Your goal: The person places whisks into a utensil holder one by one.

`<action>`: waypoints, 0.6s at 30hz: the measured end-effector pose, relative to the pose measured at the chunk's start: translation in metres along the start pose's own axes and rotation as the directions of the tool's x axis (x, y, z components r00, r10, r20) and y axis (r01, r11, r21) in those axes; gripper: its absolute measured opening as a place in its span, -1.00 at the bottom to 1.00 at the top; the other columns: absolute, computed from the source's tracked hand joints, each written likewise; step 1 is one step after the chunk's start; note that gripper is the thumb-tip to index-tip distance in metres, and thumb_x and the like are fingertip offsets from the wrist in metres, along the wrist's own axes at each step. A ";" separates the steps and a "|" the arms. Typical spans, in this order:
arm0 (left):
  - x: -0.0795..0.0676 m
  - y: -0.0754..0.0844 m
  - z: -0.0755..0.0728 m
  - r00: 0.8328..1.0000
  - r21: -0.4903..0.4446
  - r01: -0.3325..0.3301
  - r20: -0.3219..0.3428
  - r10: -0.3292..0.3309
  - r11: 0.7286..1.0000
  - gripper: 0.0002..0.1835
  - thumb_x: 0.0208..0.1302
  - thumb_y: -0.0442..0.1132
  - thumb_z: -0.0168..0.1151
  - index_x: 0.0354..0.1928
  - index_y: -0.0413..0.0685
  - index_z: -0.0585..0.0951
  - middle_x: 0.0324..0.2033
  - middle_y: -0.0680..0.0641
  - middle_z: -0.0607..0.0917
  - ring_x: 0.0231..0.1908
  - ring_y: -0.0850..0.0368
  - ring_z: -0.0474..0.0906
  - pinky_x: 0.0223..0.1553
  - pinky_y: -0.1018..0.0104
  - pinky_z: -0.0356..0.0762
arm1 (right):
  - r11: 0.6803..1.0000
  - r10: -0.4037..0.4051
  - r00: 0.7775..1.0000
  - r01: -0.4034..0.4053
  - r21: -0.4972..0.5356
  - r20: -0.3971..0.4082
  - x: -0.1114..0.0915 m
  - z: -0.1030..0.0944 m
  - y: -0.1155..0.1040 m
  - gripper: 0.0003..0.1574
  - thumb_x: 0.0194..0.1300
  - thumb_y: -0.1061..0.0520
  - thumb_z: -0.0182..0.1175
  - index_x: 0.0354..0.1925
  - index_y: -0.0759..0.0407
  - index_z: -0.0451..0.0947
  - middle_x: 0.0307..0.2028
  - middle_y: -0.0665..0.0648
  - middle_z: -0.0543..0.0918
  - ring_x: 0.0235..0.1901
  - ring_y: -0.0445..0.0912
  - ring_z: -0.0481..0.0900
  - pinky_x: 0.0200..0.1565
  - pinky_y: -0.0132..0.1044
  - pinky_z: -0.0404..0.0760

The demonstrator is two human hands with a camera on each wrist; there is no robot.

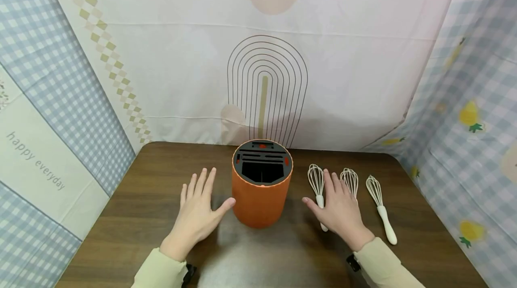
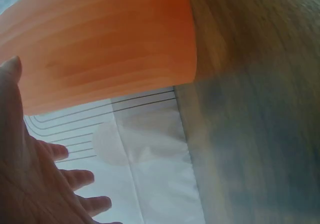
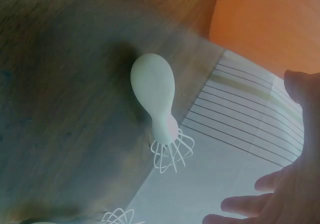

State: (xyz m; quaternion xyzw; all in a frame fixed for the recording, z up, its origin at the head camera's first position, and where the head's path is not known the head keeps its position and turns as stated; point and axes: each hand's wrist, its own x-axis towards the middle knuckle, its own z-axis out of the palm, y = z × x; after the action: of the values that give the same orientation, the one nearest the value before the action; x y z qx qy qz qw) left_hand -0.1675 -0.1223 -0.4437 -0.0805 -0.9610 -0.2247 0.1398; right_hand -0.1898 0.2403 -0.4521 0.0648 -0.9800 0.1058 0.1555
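Note:
An orange cylindrical holder (image 1: 260,207) with a black slotted top (image 1: 262,162) stands upright mid-table. To its left is my left hand (image 1: 198,211), fingers spread and straight, holding nothing; its thumb comes close to the holder's side, and I cannot tell whether they touch. My right hand (image 1: 339,207) hovers with straight fingers over the whisks on the right. One white whisk (image 1: 316,180) lies partly beneath that hand, its handle showing in the right wrist view. A second whisk (image 1: 349,180) has its handle hidden by the hand. The third whisk (image 1: 381,211) lies farther right.
The brown wooden table (image 1: 133,216) meets a pale patterned cloth (image 1: 181,77) at its back edge. Blue checked cloths hang on the left (image 1: 52,54) and right (image 1: 464,158). Both wrists carry a dark strap.

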 end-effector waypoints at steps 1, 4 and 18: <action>0.001 0.002 -0.001 1.000 -0.015 0.000 -0.002 0.000 1.000 -0.04 0.00 0.46 -0.11 0.36 0.38 -0.26 0.36 0.05 -0.16 0.32 -0.04 -0.31 0.23 -0.08 -0.41 | 1.000 0.000 1.000 0.000 0.004 0.001 0.000 0.000 0.000 0.26 -0.08 -0.60 -0.09 0.39 -0.01 -0.23 0.27 0.34 0.09 0.20 0.30 0.06 0.08 0.27 0.09; 0.003 0.006 -0.003 1.000 -0.059 -0.005 -0.007 0.005 0.998 -0.04 -0.02 0.46 -0.09 0.36 0.39 -0.26 0.36 0.07 -0.14 0.32 -0.01 -0.29 0.24 -0.05 -0.34 | 1.000 0.006 1.000 -0.006 0.013 0.012 0.001 0.000 0.001 0.27 -0.07 -0.60 -0.10 0.39 0.01 -0.23 0.27 0.35 0.09 0.19 0.32 0.08 0.09 0.25 0.10; 0.019 0.024 -0.009 0.999 -0.307 -0.052 -0.026 0.046 0.950 -0.07 0.00 0.37 0.03 0.34 0.46 -0.20 0.32 0.28 -0.11 0.30 0.13 -0.12 0.16 -0.11 0.06 | 0.982 0.088 0.992 -0.101 0.162 0.086 0.005 0.002 0.007 0.27 -0.07 -0.58 -0.07 0.39 0.05 -0.21 0.27 0.26 0.15 0.19 0.21 0.15 0.01 0.20 0.27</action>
State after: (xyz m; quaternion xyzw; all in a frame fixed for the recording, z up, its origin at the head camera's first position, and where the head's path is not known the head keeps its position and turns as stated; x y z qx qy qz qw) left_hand -0.1783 -0.1035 -0.4208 -0.1232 -0.9107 -0.3686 0.1401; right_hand -0.1963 0.2462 -0.4533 0.0349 -0.9751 0.1916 0.1056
